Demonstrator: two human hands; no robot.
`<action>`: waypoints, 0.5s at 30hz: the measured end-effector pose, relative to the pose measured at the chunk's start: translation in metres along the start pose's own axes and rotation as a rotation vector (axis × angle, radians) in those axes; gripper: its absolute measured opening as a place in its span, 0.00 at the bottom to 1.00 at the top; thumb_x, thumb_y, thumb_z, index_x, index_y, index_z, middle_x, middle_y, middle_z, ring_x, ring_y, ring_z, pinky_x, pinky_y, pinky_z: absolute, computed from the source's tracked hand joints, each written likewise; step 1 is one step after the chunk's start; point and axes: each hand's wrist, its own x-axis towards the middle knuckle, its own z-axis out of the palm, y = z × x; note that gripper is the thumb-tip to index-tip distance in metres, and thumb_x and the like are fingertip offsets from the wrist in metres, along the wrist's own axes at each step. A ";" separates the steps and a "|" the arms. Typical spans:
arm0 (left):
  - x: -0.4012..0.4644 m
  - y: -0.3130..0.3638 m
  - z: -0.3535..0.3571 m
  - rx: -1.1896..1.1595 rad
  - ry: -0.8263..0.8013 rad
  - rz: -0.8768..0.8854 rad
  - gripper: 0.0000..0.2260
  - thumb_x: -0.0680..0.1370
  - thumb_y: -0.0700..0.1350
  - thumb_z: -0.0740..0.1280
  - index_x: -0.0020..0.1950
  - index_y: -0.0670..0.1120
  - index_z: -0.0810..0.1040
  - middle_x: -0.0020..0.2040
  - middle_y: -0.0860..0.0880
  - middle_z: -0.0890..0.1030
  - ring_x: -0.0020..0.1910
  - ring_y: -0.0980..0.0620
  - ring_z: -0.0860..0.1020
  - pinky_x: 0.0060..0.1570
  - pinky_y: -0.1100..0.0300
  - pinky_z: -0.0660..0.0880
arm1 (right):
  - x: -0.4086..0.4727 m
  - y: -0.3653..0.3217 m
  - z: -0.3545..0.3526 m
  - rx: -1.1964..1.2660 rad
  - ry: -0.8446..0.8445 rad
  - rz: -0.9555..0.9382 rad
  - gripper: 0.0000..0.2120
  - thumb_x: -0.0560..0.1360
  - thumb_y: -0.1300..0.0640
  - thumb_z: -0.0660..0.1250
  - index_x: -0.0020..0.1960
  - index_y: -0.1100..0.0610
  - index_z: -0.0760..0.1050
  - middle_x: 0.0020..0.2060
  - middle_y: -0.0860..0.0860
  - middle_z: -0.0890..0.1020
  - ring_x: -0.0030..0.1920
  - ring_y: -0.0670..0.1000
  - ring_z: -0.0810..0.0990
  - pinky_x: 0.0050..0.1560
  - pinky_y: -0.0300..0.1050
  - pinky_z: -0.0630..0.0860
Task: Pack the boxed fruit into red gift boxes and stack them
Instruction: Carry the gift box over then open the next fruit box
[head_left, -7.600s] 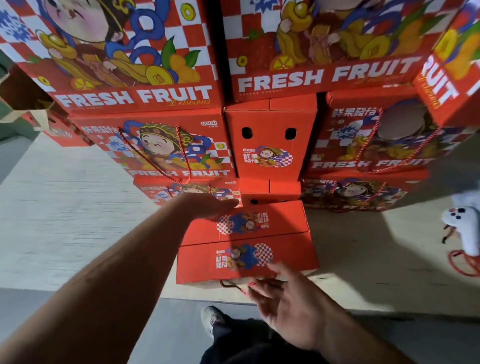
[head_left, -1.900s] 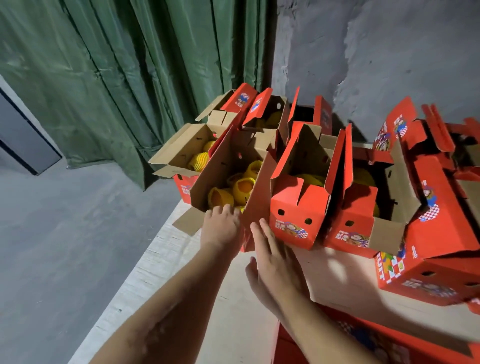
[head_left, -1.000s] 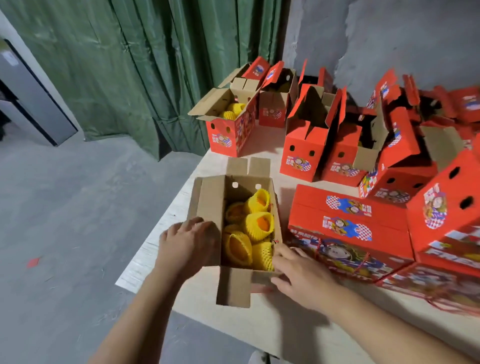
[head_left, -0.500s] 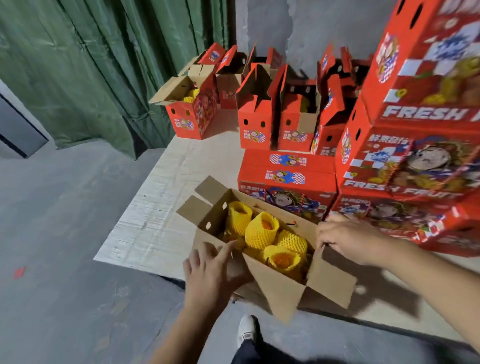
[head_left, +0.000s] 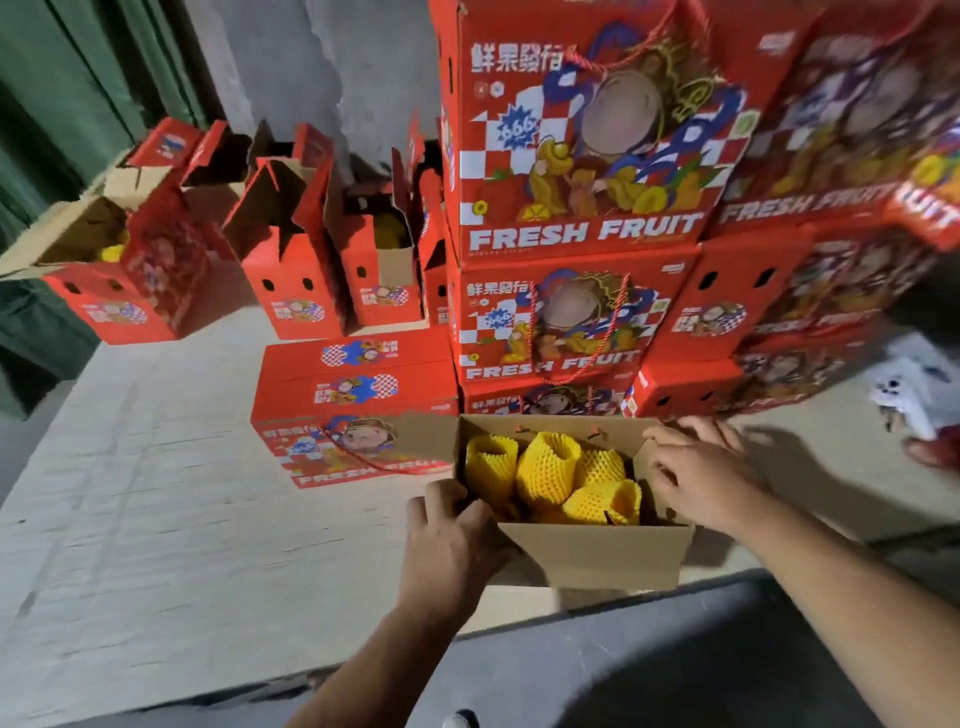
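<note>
On the far left of the table (head_left: 156, 519) stand several open boxes (head_left: 291, 270) with their flaps up, waiting their turn, and nearer lies a closed box (head_left: 358, 384) flat on its side. Just right of that, at the near edge of the table, sits the open box of fruit (head_left: 592, 551), its yellow net-wrapped fruit (head_left: 550, 467) showing at the top. The left hand (head_left: 452, 545) grips the box's near left corner, thumb over the rim and fingers wrapped on the outside wall. The right hand (head_left: 701, 478) rests on the right end flap, fingers bent over its edge; whether it pinches the flap or only presses on it cannot be told. The step looks like closing the top. To do it well, keep the left hand steadying the corner, since the box sits close to the table's edge, and fold the short end flap down first, pushing any raised fruit below the rim. Behind and to the right rises the stack of closed boxes (head_left: 571, 234), where this one should go.
</note>
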 end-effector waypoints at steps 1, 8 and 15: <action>0.005 0.008 0.005 -0.007 0.004 0.017 0.21 0.69 0.63 0.79 0.53 0.53 0.80 0.59 0.43 0.74 0.51 0.41 0.70 0.45 0.47 0.78 | -0.004 0.007 0.005 0.002 -0.006 0.016 0.14 0.82 0.45 0.58 0.63 0.39 0.78 0.79 0.33 0.59 0.79 0.51 0.56 0.78 0.53 0.50; 0.019 0.069 0.032 -0.069 -0.020 0.079 0.21 0.71 0.66 0.76 0.54 0.54 0.76 0.60 0.45 0.70 0.54 0.42 0.66 0.49 0.48 0.77 | -0.015 0.086 0.042 0.250 0.058 0.019 0.19 0.79 0.61 0.64 0.63 0.40 0.76 0.80 0.36 0.57 0.75 0.50 0.63 0.73 0.50 0.63; 0.025 0.151 0.057 -0.338 -0.102 -0.019 0.21 0.77 0.75 0.59 0.53 0.59 0.73 0.60 0.55 0.61 0.58 0.50 0.60 0.58 0.53 0.69 | -0.009 0.178 0.048 0.568 -0.009 -0.073 0.25 0.79 0.74 0.61 0.61 0.45 0.79 0.80 0.39 0.56 0.80 0.46 0.57 0.74 0.39 0.59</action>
